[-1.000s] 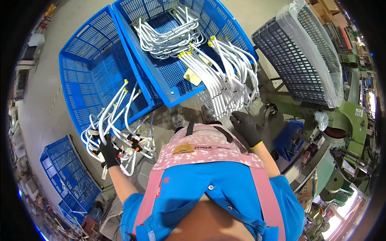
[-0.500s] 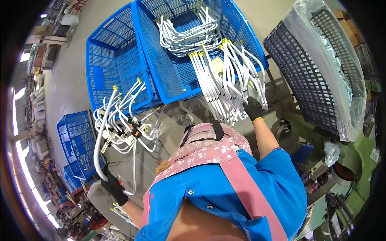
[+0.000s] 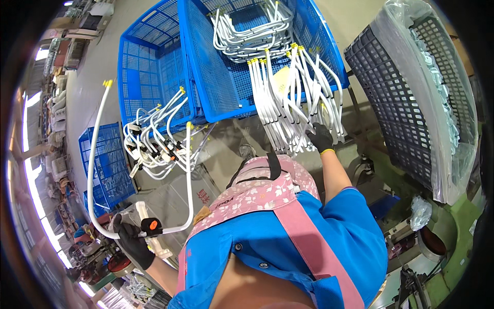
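The left hand (image 3: pixel 132 241) is closed around a bent white tube (image 3: pixel 98 170); the right hand (image 3: pixel 321 138) fingers grip the hanging white tubes (image 3: pixel 288 98).

Lying among white tubes in the right blue crate, a pale yellow paper tag (image 3: pixel 282 78). Covering the grey crate at far right, a clear plastic bag (image 3: pixel 446 103). Sitting below it, a small crumpled plastic bag (image 3: pixel 420 212).

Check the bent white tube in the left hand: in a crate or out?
Out. The left hand holds the bent white tube over the floor, clear of the blue crates.
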Motion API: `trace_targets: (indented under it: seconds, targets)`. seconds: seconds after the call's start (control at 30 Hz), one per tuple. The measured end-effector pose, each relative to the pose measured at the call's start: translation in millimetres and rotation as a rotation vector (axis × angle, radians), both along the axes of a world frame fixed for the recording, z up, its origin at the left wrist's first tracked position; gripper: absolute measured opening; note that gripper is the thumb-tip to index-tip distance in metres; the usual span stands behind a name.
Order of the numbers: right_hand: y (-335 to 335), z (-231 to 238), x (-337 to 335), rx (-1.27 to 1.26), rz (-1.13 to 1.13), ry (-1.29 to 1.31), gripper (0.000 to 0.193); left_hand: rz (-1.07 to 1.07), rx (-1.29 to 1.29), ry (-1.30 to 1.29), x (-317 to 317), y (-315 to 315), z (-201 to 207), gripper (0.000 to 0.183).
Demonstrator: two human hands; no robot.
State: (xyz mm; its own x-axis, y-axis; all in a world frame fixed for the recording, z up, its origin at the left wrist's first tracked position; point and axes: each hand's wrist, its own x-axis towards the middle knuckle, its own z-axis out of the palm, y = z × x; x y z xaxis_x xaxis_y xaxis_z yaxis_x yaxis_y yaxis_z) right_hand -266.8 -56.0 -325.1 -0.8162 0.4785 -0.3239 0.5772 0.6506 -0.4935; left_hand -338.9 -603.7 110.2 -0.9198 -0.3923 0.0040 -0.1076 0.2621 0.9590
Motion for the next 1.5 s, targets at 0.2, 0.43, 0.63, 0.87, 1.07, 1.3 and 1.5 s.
trace_targets:
  seconds: [0.2, 0.43, 0.63, 0.87, 1.07, 1.3, 1.5]
  targets:
    - [3, -10, -19, -0.184, -0.058, -0.142, 0.047, -0.276, 0.194, -0.035, -13, 17, -3, 0.035]
    - [-3, 23, -8, -0.175, -0.075, 0.260, 0.037, -0.215, -0.065, -0.084, -16, 63, -1, 0.029]
    - [29, 115, 13, -0.142, -0.153, 0.428, 0.036, -0.074, -0.099, -0.023, -25, 83, 6, 0.030]
    - [7, 195, 36, -0.108, -0.134, 0.381, 0.036, -0.173, -0.172, 0.035, -35, 73, 13, 0.036]
    - [-24, 240, 62, 0.049, -0.103, 0.448, 0.032, -0.239, -0.322, 0.036, -47, 60, 4, 0.036]
    - [-72, 283, 58, 0.180, -0.143, 0.350, 0.029, -0.400, -0.282, 0.083, -75, 32, -17, 0.033]
    - [-104, 340, 60, 0.256, -0.317, 0.337, 0.024, -0.369, -0.365, 0.094, -95, -3, -33, 0.022]
